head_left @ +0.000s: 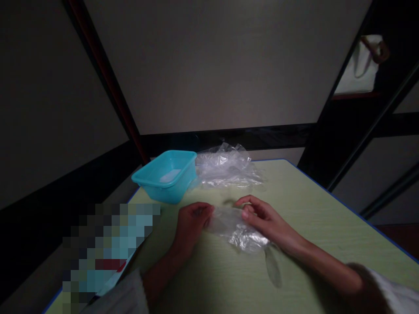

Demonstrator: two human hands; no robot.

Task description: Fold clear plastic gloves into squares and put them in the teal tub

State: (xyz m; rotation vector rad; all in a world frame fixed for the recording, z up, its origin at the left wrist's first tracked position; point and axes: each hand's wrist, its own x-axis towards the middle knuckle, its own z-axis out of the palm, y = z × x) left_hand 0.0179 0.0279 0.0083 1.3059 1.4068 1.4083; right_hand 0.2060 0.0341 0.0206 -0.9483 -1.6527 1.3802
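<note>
Both hands point(191, 222) point(265, 220) pinching clear plastic bag point(237, 229), green table point(327, 235)

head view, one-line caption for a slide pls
Both hands, left and right, hold a clear plastic glove beside a teal tub.

One camera sits on the person's head. It looks forward and down, close above the left hand point(191, 222) and right hand point(266, 220), over the table point(310, 226) beyond them.

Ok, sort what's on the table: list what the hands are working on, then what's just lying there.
In hand: clear plastic bag, held between left hand and right hand.
Lying about: teal tub, plastic pile, both on the table.
</note>
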